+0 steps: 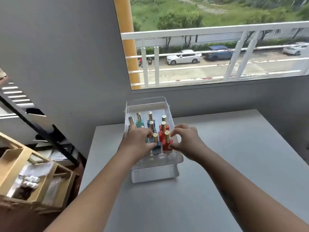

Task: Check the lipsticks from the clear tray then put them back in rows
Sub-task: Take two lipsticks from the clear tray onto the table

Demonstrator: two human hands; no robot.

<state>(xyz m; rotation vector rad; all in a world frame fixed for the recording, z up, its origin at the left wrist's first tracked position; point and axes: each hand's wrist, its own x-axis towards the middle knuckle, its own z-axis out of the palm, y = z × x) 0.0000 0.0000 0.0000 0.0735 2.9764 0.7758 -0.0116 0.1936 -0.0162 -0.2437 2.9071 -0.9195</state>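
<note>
A clear plastic tray [151, 172] stands on the grey table. Several lipsticks stand upright in it in rows, with gold tops on teal [139, 123], blue [151, 123] and red [163, 127] square bases. My left hand [138, 141] reaches into the tray's left side, thumb and fingers around the front blue lipstick [155, 139]. My right hand [185, 141] is at the tray's right side, thumb and fingertips closing around the front red lipstick [167, 143]. The left hand hides the front teal lipsticks.
The grey table [217, 164] stretches to the right and towards me. A wooden shelf unit [33, 173] with small items stands to the left of the table. A grey wall and a window with white railing [200, 47] are behind the tray.
</note>
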